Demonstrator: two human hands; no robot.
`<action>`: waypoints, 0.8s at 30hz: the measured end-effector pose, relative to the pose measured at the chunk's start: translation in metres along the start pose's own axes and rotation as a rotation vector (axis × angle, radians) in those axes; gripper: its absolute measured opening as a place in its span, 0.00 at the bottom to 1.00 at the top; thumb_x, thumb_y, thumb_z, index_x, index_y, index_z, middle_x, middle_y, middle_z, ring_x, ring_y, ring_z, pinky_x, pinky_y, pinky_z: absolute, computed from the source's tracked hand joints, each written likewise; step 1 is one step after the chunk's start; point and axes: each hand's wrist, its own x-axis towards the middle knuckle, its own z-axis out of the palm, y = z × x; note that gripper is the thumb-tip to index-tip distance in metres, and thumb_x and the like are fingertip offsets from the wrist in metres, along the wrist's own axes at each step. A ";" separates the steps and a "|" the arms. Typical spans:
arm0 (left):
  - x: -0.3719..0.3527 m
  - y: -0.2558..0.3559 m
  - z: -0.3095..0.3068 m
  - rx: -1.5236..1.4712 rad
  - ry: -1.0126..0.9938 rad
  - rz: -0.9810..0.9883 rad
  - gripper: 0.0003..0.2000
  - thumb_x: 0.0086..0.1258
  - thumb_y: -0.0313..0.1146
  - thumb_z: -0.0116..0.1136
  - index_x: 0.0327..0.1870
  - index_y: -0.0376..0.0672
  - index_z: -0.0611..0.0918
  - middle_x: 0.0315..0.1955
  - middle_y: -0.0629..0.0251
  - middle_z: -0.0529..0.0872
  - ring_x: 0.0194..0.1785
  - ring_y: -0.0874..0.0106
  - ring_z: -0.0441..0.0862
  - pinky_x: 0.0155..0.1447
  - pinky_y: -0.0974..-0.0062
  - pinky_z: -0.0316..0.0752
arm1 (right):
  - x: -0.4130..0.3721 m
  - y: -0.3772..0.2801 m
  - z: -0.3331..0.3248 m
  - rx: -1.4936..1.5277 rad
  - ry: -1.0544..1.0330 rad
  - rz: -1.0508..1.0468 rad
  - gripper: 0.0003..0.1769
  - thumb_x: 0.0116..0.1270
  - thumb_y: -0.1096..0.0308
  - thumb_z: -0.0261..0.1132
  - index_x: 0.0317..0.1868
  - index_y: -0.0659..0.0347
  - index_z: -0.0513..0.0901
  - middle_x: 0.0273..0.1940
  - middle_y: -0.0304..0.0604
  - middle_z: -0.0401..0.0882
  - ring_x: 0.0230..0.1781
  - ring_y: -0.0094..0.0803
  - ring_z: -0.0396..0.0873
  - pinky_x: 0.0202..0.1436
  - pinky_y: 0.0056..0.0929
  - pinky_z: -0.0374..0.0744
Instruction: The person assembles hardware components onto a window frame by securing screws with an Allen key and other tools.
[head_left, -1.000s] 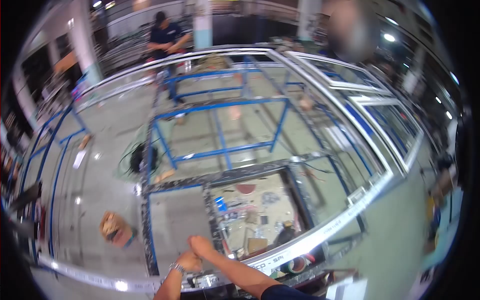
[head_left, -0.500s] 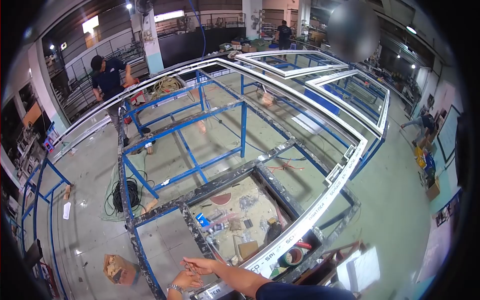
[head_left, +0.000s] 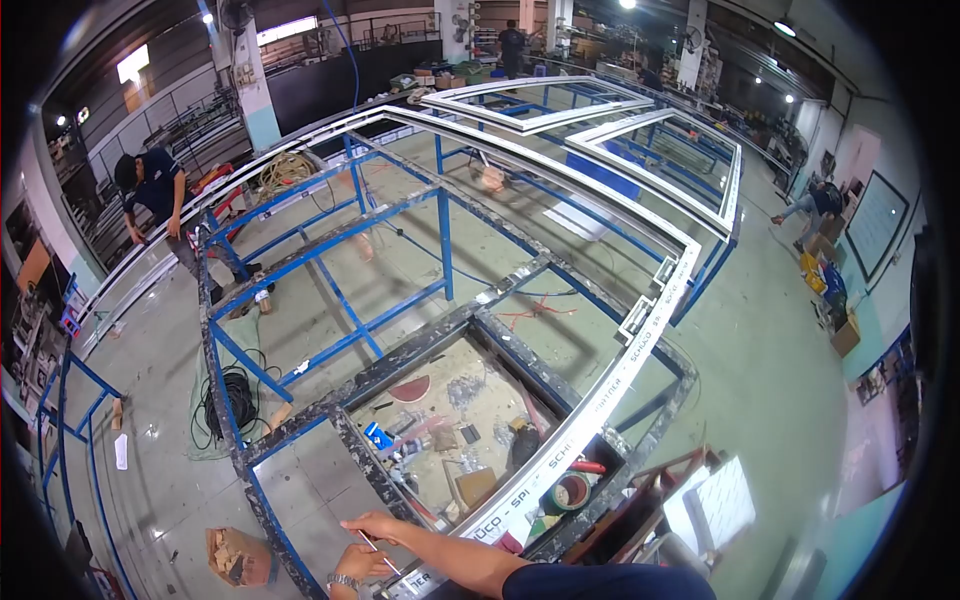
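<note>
A white profile frame [head_left: 640, 335] with printed lettering lies across the blue-legged work stand. At its near corner my right hand [head_left: 374, 527] is closed, with a thin, light rod [head_left: 368, 541] between the fingers; the exact kind is too small to make out. My left hand [head_left: 360, 562], with a watch on its wrist, is just below, by the frame's end. Its fingers are curled close to the rod, and whether they grip it is not clear.
A tray [head_left: 415, 402] in the stand holds scraps and small parts. A tape roll [head_left: 571, 490] lies beside the frame. A box of scraps [head_left: 240, 556] and a black cable coil [head_left: 228, 405] are on the floor. One person [head_left: 158, 190] is at left, another [head_left: 822, 205] at right.
The view has turned, so the stand appears farther left. The rod now points more clearly out between my hands. The person at left is bent lower over the frame's far end.
</note>
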 end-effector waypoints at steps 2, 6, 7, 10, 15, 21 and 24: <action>0.000 0.001 0.001 0.038 0.010 -0.008 0.10 0.71 0.23 0.60 0.45 0.21 0.80 0.37 0.40 0.88 0.40 0.50 0.90 0.45 0.60 0.89 | 0.000 -0.001 0.004 -0.020 0.053 -0.026 0.31 0.60 0.33 0.70 0.32 0.57 0.85 0.19 0.31 0.69 0.16 0.21 0.59 0.18 0.29 0.55; -0.004 0.004 0.005 0.028 0.043 -0.012 0.09 0.70 0.24 0.61 0.42 0.22 0.82 0.35 0.43 0.88 0.37 0.53 0.91 0.41 0.61 0.90 | 0.012 0.005 0.002 -0.074 0.044 -0.044 0.31 0.59 0.33 0.71 0.24 0.56 0.82 0.14 0.30 0.64 0.13 0.22 0.58 0.17 0.31 0.53; -0.003 0.002 0.003 0.015 0.038 -0.013 0.10 0.70 0.24 0.61 0.42 0.22 0.82 0.35 0.43 0.88 0.37 0.53 0.91 0.41 0.61 0.90 | 0.008 0.000 0.002 -0.095 0.056 -0.038 0.31 0.59 0.34 0.71 0.21 0.56 0.80 0.13 0.30 0.63 0.13 0.22 0.58 0.17 0.31 0.53; 0.000 -0.001 0.001 -0.001 0.028 -0.018 0.10 0.70 0.24 0.61 0.43 0.22 0.81 0.36 0.42 0.88 0.37 0.52 0.91 0.41 0.59 0.90 | 0.019 0.003 0.001 -0.138 0.075 -0.042 0.29 0.60 0.37 0.73 0.21 0.56 0.82 0.16 0.31 0.69 0.16 0.20 0.63 0.20 0.29 0.59; -0.001 0.001 0.003 0.019 0.030 -0.025 0.10 0.70 0.24 0.61 0.43 0.23 0.80 0.36 0.42 0.89 0.38 0.52 0.91 0.41 0.59 0.90 | 0.009 -0.001 0.006 -0.128 0.111 -0.102 0.27 0.62 0.41 0.73 0.21 0.56 0.84 0.19 0.32 0.76 0.18 0.20 0.67 0.23 0.27 0.64; 0.002 0.002 0.003 0.035 0.087 0.065 0.08 0.73 0.26 0.58 0.42 0.26 0.80 0.35 0.44 0.89 0.35 0.53 0.91 0.38 0.61 0.90 | -0.013 -0.012 0.008 -0.080 0.136 -0.345 0.22 0.64 0.50 0.73 0.23 0.61 0.84 0.20 0.38 0.80 0.20 0.26 0.73 0.26 0.32 0.71; -0.006 0.008 0.008 -0.002 0.096 0.135 0.07 0.72 0.27 0.57 0.40 0.30 0.80 0.32 0.46 0.88 0.31 0.55 0.90 0.36 0.62 0.89 | -0.004 -0.010 0.013 -0.257 0.230 -0.562 0.17 0.64 0.59 0.71 0.26 0.64 0.84 0.21 0.41 0.82 0.21 0.29 0.77 0.27 0.35 0.74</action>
